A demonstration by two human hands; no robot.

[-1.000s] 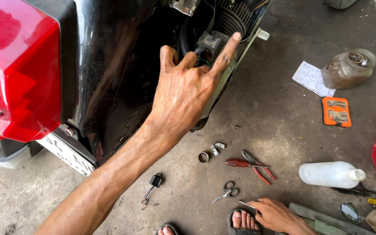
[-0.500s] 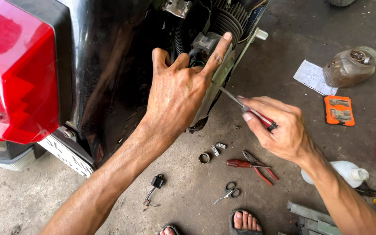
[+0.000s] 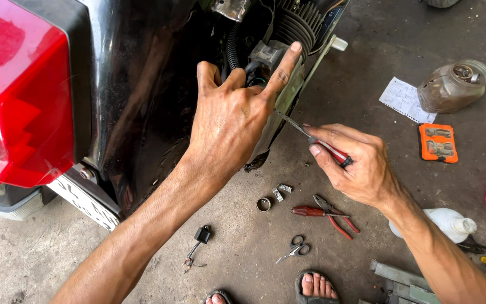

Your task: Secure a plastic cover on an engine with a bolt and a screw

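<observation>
My left hand (image 3: 229, 121) reaches under the black rear body of a motorbike (image 3: 130, 73) and holds a grey boxy connector (image 3: 265, 55), forefinger stretched along its side. My right hand (image 3: 355, 163) grips a small screwdriver (image 3: 310, 135) with a red handle. Its thin metal tip points up-left and reaches the base of my left forefinger, just under the connector. A black ribbed hose (image 3: 233, 48) runs beside the connector.
The red tail light (image 3: 21, 95) fills the left. On the concrete floor lie red-handled pliers (image 3: 333, 214), small scissors (image 3: 295, 249), a metal ring (image 3: 264, 204), a black relay with wires (image 3: 201, 235), a white bottle (image 3: 451, 222), an orange pack (image 3: 438, 142), a paper slip (image 3: 403, 98) and a grimy jar (image 3: 454, 85).
My right hand rose from the floor with the screwdriver and brought its tip up under my left hand. The left hand stayed on the connector.
</observation>
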